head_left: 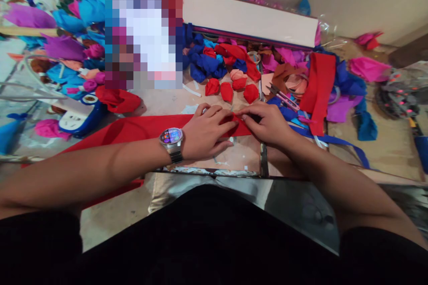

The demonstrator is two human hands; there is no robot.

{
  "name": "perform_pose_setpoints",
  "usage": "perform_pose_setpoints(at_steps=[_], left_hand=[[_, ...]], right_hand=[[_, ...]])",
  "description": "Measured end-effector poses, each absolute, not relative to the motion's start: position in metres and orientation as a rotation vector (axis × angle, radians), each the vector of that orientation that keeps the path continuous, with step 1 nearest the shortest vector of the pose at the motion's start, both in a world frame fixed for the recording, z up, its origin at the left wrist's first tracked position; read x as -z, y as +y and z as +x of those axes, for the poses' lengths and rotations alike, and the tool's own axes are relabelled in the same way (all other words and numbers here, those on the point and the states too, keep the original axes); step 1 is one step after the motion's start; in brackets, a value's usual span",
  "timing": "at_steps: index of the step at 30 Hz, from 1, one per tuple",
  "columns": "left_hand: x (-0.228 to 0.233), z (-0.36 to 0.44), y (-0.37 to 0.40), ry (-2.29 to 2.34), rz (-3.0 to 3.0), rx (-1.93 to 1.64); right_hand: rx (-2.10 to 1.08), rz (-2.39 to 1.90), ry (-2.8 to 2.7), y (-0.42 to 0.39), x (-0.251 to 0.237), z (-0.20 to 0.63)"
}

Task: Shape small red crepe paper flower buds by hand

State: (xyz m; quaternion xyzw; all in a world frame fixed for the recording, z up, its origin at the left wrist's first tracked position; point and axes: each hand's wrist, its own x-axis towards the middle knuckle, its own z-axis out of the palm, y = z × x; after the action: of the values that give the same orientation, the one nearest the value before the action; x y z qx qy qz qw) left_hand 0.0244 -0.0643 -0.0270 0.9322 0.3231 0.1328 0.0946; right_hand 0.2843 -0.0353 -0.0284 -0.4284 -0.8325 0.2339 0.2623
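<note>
Running left to right across the low work board [234, 160], the red fabric strip [133, 128] has its long axis nearly level, dipping toward the lower left, and its right end sits under both hands. The left hand [203, 131], with a wristwatch [171, 139], lies flat on it, fingers spread and pressing; the right hand [267, 124] pinches the strip's end between fingertips. Just beyond lie small red fabric buds [230, 89], blue scraps [205, 63], scissors [284, 97] and a long white box [249, 18] on a cluttered floor.
</note>
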Motion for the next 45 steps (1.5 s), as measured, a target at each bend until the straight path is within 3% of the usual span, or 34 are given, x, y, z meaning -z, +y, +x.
perform_pose_setpoints(at_steps=[45], left_hand=[[0.0247,0.0242,-0.0637,0.974,2.726,-0.429]], right_hand=[[-0.601,-0.994,-2.471,-0.0268,0.0275,0.2880]])
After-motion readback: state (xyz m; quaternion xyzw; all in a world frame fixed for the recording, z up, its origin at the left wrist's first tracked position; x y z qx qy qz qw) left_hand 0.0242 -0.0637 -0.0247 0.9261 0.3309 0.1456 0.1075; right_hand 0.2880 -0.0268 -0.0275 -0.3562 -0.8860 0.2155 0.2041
